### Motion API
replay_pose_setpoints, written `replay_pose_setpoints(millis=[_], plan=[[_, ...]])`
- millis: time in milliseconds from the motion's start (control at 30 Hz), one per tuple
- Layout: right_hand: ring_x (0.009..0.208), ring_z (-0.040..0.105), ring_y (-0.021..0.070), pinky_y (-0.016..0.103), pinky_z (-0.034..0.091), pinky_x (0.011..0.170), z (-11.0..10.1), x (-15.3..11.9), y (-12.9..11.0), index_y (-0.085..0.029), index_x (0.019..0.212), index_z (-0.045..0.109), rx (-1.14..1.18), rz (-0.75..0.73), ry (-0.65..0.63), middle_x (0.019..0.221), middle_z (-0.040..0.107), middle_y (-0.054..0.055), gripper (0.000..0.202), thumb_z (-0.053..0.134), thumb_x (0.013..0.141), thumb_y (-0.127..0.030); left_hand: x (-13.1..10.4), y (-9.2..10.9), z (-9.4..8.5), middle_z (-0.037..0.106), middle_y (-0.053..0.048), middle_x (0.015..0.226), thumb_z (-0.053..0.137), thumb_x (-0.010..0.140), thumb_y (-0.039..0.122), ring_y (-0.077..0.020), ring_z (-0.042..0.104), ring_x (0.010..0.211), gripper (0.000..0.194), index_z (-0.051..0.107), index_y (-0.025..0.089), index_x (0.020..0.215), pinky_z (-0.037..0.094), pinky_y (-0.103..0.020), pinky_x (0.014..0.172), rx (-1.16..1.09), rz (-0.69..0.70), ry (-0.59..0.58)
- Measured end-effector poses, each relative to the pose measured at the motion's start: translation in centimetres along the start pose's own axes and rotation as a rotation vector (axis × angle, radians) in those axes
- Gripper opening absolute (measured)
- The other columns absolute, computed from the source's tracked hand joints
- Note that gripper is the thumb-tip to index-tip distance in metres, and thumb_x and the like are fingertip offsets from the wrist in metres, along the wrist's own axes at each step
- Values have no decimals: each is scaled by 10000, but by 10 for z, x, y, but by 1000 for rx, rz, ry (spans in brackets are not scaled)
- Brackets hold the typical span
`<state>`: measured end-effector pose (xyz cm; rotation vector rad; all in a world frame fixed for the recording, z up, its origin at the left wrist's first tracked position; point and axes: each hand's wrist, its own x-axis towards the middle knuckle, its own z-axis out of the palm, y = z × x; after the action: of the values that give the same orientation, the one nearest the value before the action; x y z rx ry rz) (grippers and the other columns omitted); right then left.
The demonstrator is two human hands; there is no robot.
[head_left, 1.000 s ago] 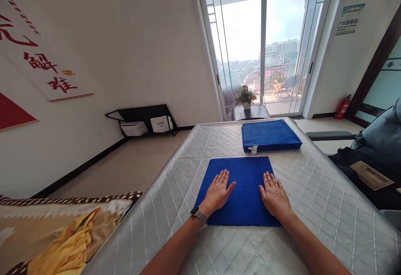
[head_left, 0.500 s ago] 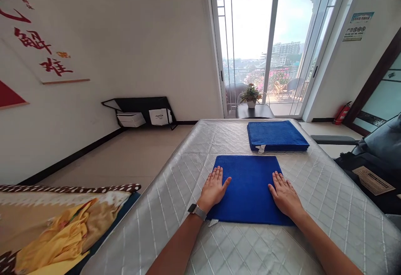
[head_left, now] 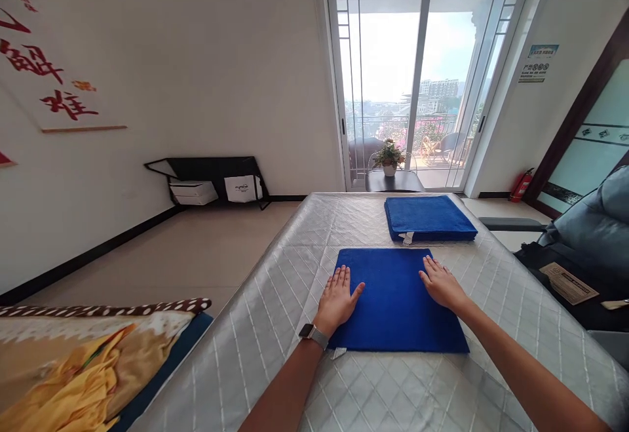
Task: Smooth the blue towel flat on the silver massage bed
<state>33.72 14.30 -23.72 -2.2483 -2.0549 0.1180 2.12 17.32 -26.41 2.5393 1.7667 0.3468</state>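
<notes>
A folded blue cloth [head_left: 393, 307] lies flat in front of me on a silver quilted table cover [head_left: 275, 301]. My left hand [head_left: 339, 297], with a watch [head_left: 313, 333] on the wrist, rests palm down on the cloth's left edge, fingers stretched out. On the cloth's upper right edge lies my right hand [head_left: 439, 281], flat and holding nothing. A small white label shows at the cloth's lower left corner. Farther back sits a neat stack of folded blue cloths [head_left: 430, 216], with white labels at its front left corner.
Yellow cloth [head_left: 78, 379] lies on a patterned blanket [head_left: 162, 327] at lower left. Behind the table stands a chair with a potted plant [head_left: 389, 157]. A dark seat with a brown paper packet [head_left: 567, 283] is at right. A black rack [head_left: 211, 170] stands by the wall.
My right hand has slid up along the cloth's right edge towards its far corner. My left hand has stayed on the left edge. The camera view has shifted slightly.
</notes>
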Motion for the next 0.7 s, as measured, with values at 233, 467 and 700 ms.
replay_pose_setpoints(millis=[233,467,700], plan=[[1507,131,204,392,124,1209,8,45,3,-66,1557,214,13,31,23,1625,206,117,659,194,1009,-431,-1,1,-1,296,-191,1583,79,981,661,-285,244,1482,859,295,38,1531,215,-442,1192,22,13,5],[1507,128,204,381,98,1213,31,56,18,-77,1563,198,-10,12,77,1632,190,95,673,201,1009,-458,5,0,7,269,-166,1599,96,983,662,-278,226,1488,842,276,58,1542,225,-445,1193,42,11,-19],[1505,139,210,384,89,1214,28,55,22,-62,1560,207,-2,11,87,1626,210,102,678,178,1008,-454,10,5,9,259,-158,1600,79,979,669,-271,234,1486,855,262,56,1546,214,-434,1199,90,-31,-50]])
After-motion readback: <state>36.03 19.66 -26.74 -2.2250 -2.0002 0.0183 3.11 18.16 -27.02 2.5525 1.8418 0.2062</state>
